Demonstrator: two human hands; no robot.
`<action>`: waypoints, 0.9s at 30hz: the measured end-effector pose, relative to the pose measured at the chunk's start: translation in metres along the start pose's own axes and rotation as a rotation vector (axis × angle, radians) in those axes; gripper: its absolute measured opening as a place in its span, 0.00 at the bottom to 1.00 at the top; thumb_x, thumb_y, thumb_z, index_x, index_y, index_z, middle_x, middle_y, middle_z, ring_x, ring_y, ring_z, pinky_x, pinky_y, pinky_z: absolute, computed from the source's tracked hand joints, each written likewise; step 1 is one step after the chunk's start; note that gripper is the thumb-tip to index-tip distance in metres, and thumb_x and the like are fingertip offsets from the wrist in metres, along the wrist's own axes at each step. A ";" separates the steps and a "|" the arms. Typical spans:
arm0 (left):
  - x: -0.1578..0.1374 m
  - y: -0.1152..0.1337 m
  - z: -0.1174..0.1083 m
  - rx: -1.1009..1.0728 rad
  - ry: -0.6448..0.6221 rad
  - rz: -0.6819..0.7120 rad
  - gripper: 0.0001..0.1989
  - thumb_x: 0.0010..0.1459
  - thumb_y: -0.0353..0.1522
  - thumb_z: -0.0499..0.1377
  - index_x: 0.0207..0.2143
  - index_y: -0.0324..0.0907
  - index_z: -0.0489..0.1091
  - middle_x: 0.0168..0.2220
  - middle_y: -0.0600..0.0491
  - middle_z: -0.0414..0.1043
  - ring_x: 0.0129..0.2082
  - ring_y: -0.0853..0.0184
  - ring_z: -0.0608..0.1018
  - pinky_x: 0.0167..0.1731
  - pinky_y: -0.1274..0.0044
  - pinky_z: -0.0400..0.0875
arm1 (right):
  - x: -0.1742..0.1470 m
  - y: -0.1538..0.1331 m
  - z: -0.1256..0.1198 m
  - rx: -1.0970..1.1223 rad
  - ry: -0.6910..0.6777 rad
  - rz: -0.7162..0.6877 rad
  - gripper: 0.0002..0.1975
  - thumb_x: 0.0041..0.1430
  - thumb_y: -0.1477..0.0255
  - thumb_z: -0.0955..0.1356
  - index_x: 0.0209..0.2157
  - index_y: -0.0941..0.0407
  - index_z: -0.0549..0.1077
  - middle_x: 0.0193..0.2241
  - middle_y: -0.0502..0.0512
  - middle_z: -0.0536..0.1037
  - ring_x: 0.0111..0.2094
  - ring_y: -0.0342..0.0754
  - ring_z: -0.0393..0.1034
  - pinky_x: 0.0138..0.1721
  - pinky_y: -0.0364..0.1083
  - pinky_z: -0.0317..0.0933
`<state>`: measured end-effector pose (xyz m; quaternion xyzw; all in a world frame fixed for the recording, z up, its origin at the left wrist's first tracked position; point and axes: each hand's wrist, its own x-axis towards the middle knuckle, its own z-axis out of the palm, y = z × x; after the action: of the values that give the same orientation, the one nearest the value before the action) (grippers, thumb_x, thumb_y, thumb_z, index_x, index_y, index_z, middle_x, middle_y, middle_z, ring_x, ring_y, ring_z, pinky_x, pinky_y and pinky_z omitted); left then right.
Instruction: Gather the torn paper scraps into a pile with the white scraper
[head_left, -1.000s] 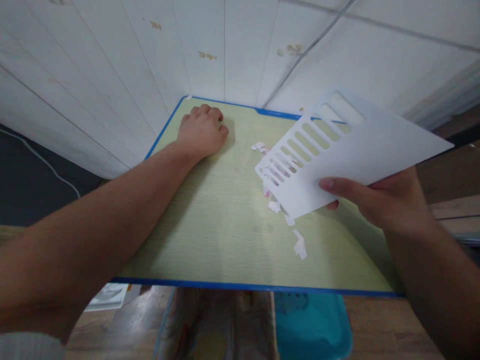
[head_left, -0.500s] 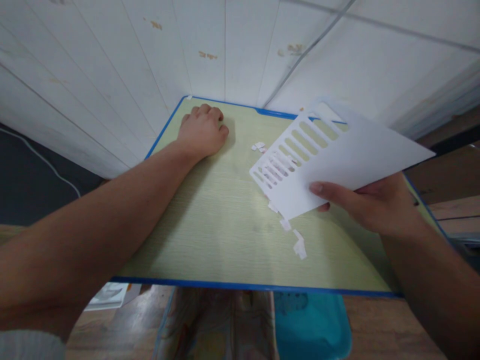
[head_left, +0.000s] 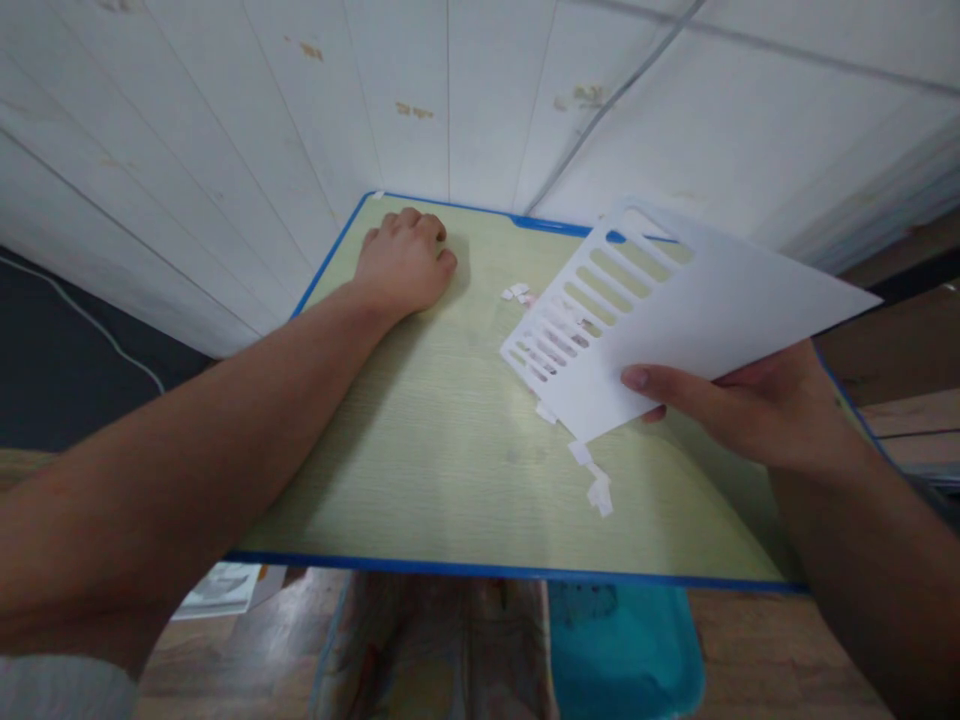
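My right hand (head_left: pixel 739 405) grips a white paper sheet (head_left: pixel 697 315) by its near edge and holds it tilted above the table. The sheet's left part has a row of several cut-out slots. Small white paper scraps (head_left: pixel 592 480) lie on the light wood tabletop (head_left: pixel 442 450) under and in front of the sheet, and a few more scraps (head_left: pixel 517 293) lie farther back. My left hand (head_left: pixel 405 262) rests as a closed fist on the far left corner of the table; whether it holds something is hidden.
The table has a blue rim (head_left: pixel 480 572) and stands in a corner of white panelled wall (head_left: pixel 450 100). A teal stool or bin (head_left: pixel 626 650) sits below the front edge, with papers (head_left: pixel 221 588) on the wooden floor at the left.
My right hand has lowered the sheet a little and drawn it slightly left. My left fist has stayed in place.
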<state>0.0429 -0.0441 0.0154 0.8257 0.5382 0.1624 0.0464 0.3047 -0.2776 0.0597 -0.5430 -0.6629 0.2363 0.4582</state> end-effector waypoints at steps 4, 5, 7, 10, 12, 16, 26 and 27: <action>0.000 0.000 0.000 0.007 0.018 0.001 0.22 0.76 0.38 0.50 0.65 0.42 0.73 0.70 0.46 0.71 0.71 0.52 0.68 0.73 0.58 0.61 | -0.001 0.003 -0.004 0.045 0.025 0.030 0.14 0.53 0.63 0.86 0.29 0.50 0.82 0.24 0.50 0.83 0.19 0.49 0.74 0.16 0.47 0.71; -0.001 0.001 0.000 0.007 0.018 -0.002 0.22 0.76 0.38 0.51 0.65 0.42 0.73 0.70 0.46 0.71 0.71 0.51 0.68 0.73 0.57 0.61 | -0.001 0.004 -0.003 0.043 0.049 0.031 0.13 0.53 0.64 0.86 0.29 0.50 0.82 0.25 0.50 0.83 0.19 0.50 0.75 0.16 0.48 0.72; -0.002 0.003 -0.002 0.019 0.013 -0.002 0.22 0.75 0.38 0.52 0.65 0.42 0.74 0.69 0.45 0.72 0.71 0.49 0.68 0.72 0.56 0.62 | 0.000 0.006 0.000 0.023 0.108 0.010 0.14 0.56 0.64 0.85 0.26 0.49 0.81 0.24 0.50 0.83 0.21 0.51 0.77 0.19 0.49 0.74; -0.002 0.005 -0.004 0.037 0.005 0.002 0.22 0.76 0.36 0.52 0.65 0.40 0.73 0.70 0.43 0.71 0.71 0.49 0.69 0.73 0.55 0.63 | 0.001 0.009 0.005 -0.048 0.137 -0.013 0.17 0.61 0.63 0.83 0.23 0.49 0.79 0.22 0.50 0.82 0.22 0.51 0.78 0.23 0.50 0.75; -0.002 0.005 -0.003 0.026 0.007 -0.001 0.22 0.76 0.37 0.53 0.65 0.42 0.74 0.70 0.43 0.71 0.71 0.47 0.69 0.73 0.53 0.63 | 0.002 0.010 0.008 -0.105 0.103 -0.013 0.18 0.64 0.61 0.81 0.22 0.48 0.79 0.22 0.50 0.82 0.23 0.51 0.79 0.25 0.50 0.77; 0.002 0.000 0.002 -0.024 0.044 0.013 0.22 0.74 0.40 0.54 0.66 0.51 0.74 0.67 0.45 0.74 0.72 0.43 0.69 0.72 0.50 0.64 | 0.002 0.008 0.009 -0.136 0.080 -0.029 0.20 0.65 0.59 0.80 0.22 0.48 0.79 0.22 0.49 0.82 0.23 0.52 0.79 0.28 0.53 0.79; 0.003 -0.003 0.005 -0.023 0.074 0.027 0.24 0.71 0.38 0.56 0.67 0.52 0.74 0.65 0.45 0.77 0.70 0.44 0.71 0.71 0.50 0.65 | 0.000 0.004 0.013 -0.091 0.064 -0.005 0.17 0.61 0.59 0.82 0.24 0.49 0.80 0.23 0.50 0.83 0.24 0.52 0.80 0.26 0.51 0.79; 0.003 -0.002 0.004 -0.014 0.076 0.025 0.24 0.72 0.38 0.55 0.67 0.52 0.74 0.66 0.46 0.77 0.71 0.45 0.71 0.71 0.51 0.65 | 0.000 0.003 0.014 -0.079 0.071 -0.005 0.17 0.61 0.59 0.82 0.24 0.49 0.80 0.23 0.50 0.83 0.24 0.52 0.80 0.26 0.51 0.79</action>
<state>0.0431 -0.0400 0.0113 0.8254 0.5278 0.1981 0.0298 0.2940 -0.2745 0.0502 -0.5669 -0.6566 0.1891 0.4600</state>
